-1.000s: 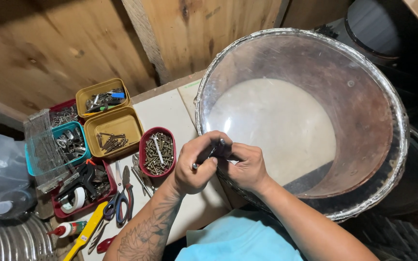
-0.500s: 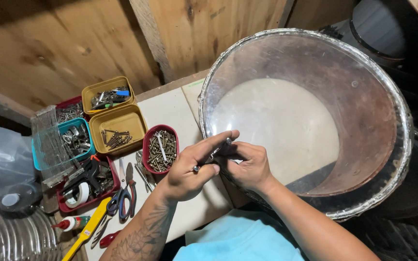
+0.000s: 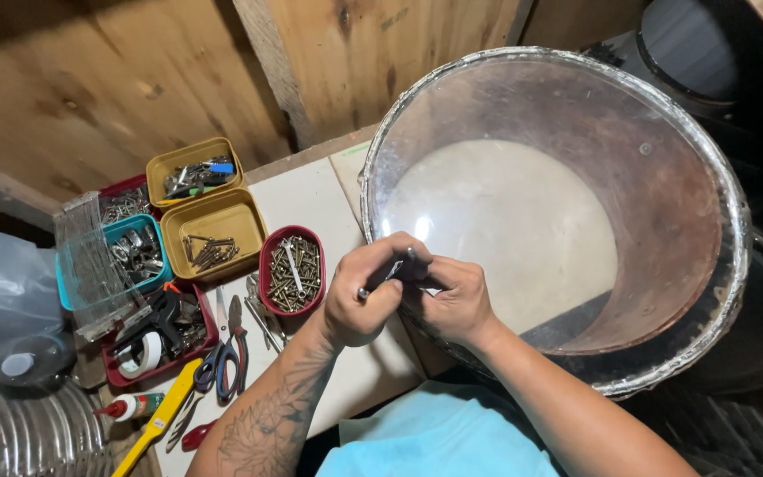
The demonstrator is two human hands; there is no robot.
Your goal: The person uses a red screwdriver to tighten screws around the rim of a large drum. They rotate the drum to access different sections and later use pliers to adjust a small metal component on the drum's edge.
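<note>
A large drum (image 3: 576, 221) with a clear skin and a metal rim lies on its side at the right, and its rim comes down to the two hands. Beside it the light table (image 3: 311, 203) carries many small things. At the left of the table stand two yellow trays (image 3: 214, 216) with metal parts, a blue tray (image 3: 134, 256) under a clear lid, and a dark red tray (image 3: 165, 327) with a roll of white tape. A small red tray of screws (image 3: 291, 269) is just beside the left hand. Below lie scissors (image 3: 222, 362) and a yellow tool (image 3: 159, 420).

The left hand (image 3: 359, 305) and the right hand (image 3: 457, 300) meet at the lower left edge of the drum rim, touching each other. Both are closed together around a small dark tool (image 3: 395, 268), which looks like a key or a short driver. It lies tilted between the fingers, with its metal end out toward the left thumb. I cannot tell if its tip touches the rim.
</note>
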